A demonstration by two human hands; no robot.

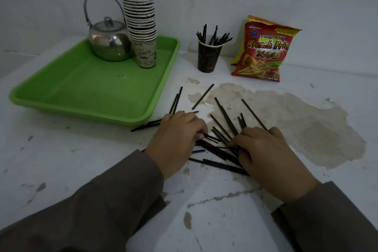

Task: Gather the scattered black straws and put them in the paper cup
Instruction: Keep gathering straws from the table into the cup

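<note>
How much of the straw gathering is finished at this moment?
Done: several straws stand in the dark paper cup. In hand: the left hand and right hand curl over the pile of scattered straws. Left: many straws on the table.

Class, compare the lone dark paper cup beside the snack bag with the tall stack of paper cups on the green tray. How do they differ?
The dark paper cup stands alone on the white table; the stack of cups stands on the green tray. The dark cup holds black straws; the stack shows none. The stack's bottom cup is pale with dark lettering. Both stand upright.
</note>
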